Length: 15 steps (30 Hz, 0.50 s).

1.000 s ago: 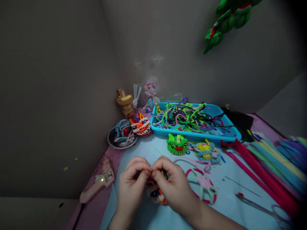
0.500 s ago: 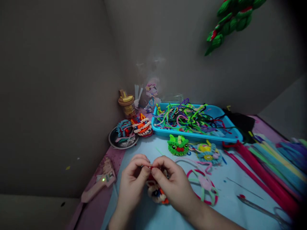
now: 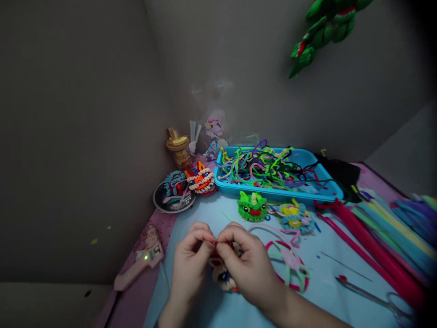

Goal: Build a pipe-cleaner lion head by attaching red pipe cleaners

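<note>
My left hand (image 3: pixel 191 262) and my right hand (image 3: pixel 246 266) meet fingertip to fingertip above the blue cloth. Both are closed in a pinch on a small red piece of pipe cleaner (image 3: pixel 215 243), mostly hidden by the fingers. Directly below, partly covered by my right hand, is a cream, blue and orange pipe-cleaner figure (image 3: pixel 223 278). Just beyond my hands sits a green pipe-cleaner animal head (image 3: pixel 251 207) with black eyes. A blue and yellow pipe-cleaner figure (image 3: pixel 295 218) lies to its right.
A blue tray (image 3: pixel 278 190) of tangled pipe cleaners stands at the back. Left are a metal bowl (image 3: pixel 160 206), a lidded cup (image 3: pixel 180 152) and a lit glue gun (image 3: pixel 141 264). Scissors (image 3: pixel 367 294), tweezers-like thin metal (image 3: pixel 346 265) and pipe-cleaner bundles (image 3: pixel 392 228) lie right.
My fingertips shift slightly around the red piece, and less of it shows now. The whole view has moved a little; the objects on the table stay in place.
</note>
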### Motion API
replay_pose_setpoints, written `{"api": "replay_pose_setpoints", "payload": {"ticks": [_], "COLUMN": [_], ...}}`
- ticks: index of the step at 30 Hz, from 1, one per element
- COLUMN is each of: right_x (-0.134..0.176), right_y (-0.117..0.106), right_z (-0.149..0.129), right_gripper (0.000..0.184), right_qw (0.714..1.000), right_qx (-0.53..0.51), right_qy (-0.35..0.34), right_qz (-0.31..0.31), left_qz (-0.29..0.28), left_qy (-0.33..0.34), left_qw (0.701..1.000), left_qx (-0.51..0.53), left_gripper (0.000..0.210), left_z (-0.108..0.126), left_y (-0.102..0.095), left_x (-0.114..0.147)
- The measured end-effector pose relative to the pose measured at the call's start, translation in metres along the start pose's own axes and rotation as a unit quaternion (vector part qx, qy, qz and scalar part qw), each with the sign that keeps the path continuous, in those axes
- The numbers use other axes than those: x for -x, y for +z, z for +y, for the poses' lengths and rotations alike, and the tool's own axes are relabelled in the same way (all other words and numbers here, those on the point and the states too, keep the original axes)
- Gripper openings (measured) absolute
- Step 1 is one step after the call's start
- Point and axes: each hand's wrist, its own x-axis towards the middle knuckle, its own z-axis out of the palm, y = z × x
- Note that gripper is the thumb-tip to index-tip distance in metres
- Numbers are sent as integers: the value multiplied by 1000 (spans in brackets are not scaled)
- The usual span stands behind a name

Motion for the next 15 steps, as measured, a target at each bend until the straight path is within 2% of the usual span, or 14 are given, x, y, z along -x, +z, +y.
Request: {"api": "replay_pose_setpoints", "payload": {"ticks": [4,7,12,15], "right_x": [-1,0,1,0], "right_y": [0,0,0,-1], "right_z": [-1,-2,5,8], "right_gripper": [18,11,9,11], "right_qw": [1000,999,995,989], "right_qx": [-20,-29,47,88], "right_qy": [15,22,-87,-118], "right_qz": [10,-2,11,14], "left_qz": [21,33,37,22], "left_qy": [34,27,-4,-10], "left_qw": [998,998,999,1000], "left_qx": [-56,-44,-19,-20], "left_gripper": [17,17,17,16], "left_z": [3,4,2,1], "left_y": [1,0,-1,-3], "left_x": [1,0,1,1]}}
